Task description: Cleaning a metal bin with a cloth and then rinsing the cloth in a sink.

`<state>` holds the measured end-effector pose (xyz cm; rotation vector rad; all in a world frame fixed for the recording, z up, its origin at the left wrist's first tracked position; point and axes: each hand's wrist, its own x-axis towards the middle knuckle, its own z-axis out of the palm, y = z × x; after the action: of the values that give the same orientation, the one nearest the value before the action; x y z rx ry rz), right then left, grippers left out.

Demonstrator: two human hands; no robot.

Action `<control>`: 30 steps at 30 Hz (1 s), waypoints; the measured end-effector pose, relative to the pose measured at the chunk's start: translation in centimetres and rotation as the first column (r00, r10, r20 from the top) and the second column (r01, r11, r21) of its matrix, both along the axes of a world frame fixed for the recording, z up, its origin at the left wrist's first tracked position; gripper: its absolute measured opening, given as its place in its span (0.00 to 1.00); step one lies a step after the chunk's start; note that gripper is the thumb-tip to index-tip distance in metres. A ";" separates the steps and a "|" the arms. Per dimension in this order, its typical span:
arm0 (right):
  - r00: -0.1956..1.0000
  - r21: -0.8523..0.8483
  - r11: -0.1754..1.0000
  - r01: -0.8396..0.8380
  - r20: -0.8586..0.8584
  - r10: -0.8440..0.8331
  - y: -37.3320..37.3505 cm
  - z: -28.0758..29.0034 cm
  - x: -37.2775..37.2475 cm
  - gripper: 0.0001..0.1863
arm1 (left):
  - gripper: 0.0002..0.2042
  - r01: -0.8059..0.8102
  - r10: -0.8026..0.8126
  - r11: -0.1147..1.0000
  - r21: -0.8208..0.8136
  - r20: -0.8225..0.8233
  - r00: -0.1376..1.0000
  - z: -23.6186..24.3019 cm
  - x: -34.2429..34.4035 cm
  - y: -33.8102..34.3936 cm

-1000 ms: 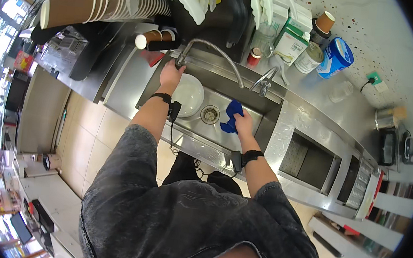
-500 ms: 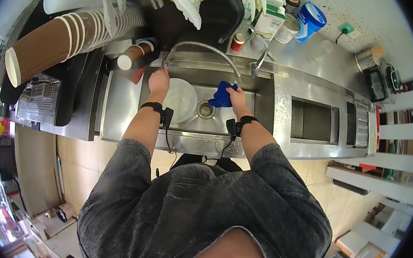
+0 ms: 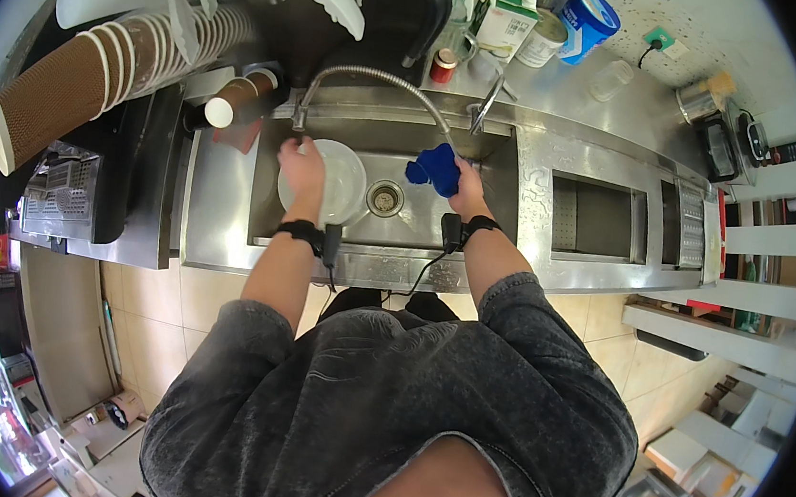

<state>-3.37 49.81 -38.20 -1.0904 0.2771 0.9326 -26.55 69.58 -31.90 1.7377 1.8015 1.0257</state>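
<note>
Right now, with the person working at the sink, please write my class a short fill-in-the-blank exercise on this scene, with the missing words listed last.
1. The right hand holds a ____ cloth.
2. In the sink, the white dish lies to the person's ____ of the drain.
3. Of the cloth and the dish, the left hand is nearer the ____.
4. The stacked paper cups are ____ outside.

Missing words: blue; left; dish; brown.
</note>
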 end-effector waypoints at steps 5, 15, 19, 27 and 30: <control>0.987 0.197 0.980 0.000 -0.155 0.031 -0.5 -0.8 0.5 0.09 | 0.21 0.483 -0.449 0.736 -0.473 0.192 0.872 -6.6 4.8 -7.4; 0.996 0.133 0.991 0.004 0.084 -0.015 -3.3 1.9 -0.7 0.05 | 0.36 0.531 0.391 -0.102 -0.841 0.457 0.799 -5.1 12.9 -14.5; 0.981 0.046 0.998 -0.039 0.193 0.030 -3.9 2.8 -1.4 0.08 | 0.26 0.736 0.516 -0.024 -0.677 0.622 0.589 -6.2 14.4 -15.6; 0.944 -0.388 0.920 0.059 0.321 0.074 -5.3 2.5 -0.1 0.09 | 0.19 0.722 -0.107 0.308 -0.619 0.732 0.673 -5.5 13.9 -11.7; 0.976 -0.289 0.956 0.050 0.215 0.014 -4.4 2.1 -0.9 0.08 | 0.18 0.622 -0.405 0.295 -0.725 0.495 0.769 -4.8 12.3 -9.2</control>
<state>-4.31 45.44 -36.07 -1.4498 0.2505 0.7630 -14.23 60.36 -36.66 1.2615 1.0737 -0.0689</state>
